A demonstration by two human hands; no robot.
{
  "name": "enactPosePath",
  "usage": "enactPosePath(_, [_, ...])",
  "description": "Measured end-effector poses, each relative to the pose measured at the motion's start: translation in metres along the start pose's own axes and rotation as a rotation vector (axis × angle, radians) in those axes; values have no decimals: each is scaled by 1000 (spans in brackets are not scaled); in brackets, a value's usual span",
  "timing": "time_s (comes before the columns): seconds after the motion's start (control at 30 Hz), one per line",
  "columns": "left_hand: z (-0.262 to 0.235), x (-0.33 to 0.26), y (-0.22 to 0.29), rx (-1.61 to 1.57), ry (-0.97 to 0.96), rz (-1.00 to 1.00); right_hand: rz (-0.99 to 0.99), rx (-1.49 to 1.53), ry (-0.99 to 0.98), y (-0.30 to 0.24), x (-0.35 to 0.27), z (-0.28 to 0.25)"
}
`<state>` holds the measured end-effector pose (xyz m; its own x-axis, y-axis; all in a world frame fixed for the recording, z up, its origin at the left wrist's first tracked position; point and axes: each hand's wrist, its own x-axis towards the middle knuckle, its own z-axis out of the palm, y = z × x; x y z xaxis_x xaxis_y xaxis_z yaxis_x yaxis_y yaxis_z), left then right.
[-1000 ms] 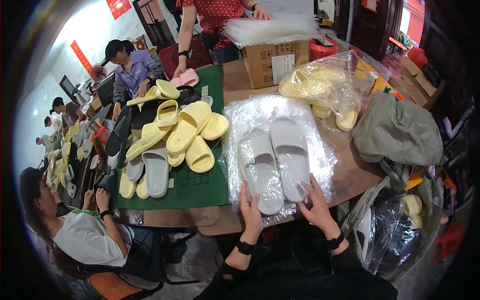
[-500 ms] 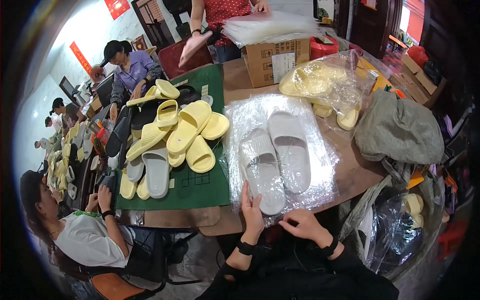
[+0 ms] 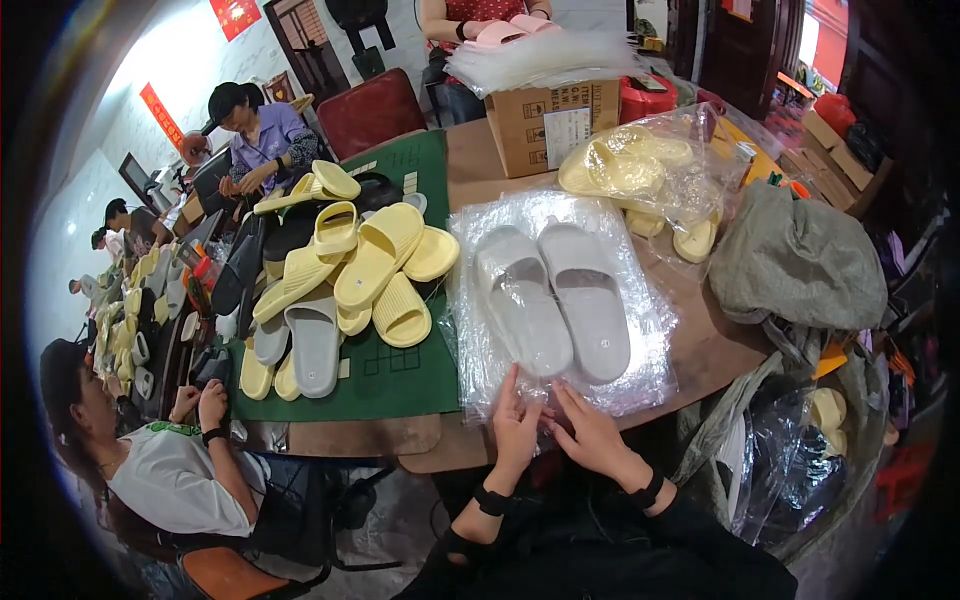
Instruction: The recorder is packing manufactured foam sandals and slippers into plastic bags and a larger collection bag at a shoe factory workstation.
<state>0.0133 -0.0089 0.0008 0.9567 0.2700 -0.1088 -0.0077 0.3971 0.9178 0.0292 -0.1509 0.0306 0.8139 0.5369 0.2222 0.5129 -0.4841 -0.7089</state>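
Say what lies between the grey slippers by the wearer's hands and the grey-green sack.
Head view: the clear plastic beside the grey slippers, then a strip of brown tabletop before the sack.

Can make out dark printed capitals (image 3: 573, 98) and boxed symbols (image 3: 536, 133) on the cardboard box (image 3: 513, 158), print too fine to read on its white label (image 3: 567, 136), blurred characters on the red poster (image 3: 235, 14), and a tiny illegible round mark (image 3: 605, 344) inside one grey slipper (image 3: 592, 318).

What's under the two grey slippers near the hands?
Shiny clear plastic, spread on the brown table, shows around the grey slippers. What lies right beneath their soles is covered, so I can't see whether anything else is there.
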Motion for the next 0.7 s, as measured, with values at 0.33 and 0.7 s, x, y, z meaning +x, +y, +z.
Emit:
enactPosePath(0.33, [2, -3, 7, -21, -13, 18, 129, -46, -34, -7, 8, -3])
enactPosePath(0.7, [29, -12, 53, -101, -68, 218, -209, -541, 286, -45, 30, -70])
